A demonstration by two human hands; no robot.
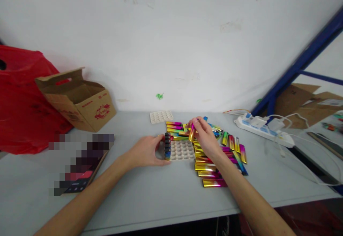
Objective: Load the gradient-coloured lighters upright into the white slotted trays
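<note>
My left hand [148,151] curls around a row of upright lighters [167,145] with black tops, its thumb and fingers at the two ends. The row stands along the left edge of a pale moulded tray [183,151] with round hollows. Pinched between the thumb and fingers of my right hand [205,136] is a single shiny pink and gold lighter [192,132], tilted, above the tray's far right corner. Beneath and beside my right forearm lies a spread of loose metallic lighters [207,167] in gold, pink, green and blue. My right hand hides part of them.
Another pale tray [161,116] lies near the wall. To the left are an open cardboard box [92,104], a red plastic bag [24,104] and a partly blurred dark flat object [85,168]. A white power strip [265,132] with cables is at the right.
</note>
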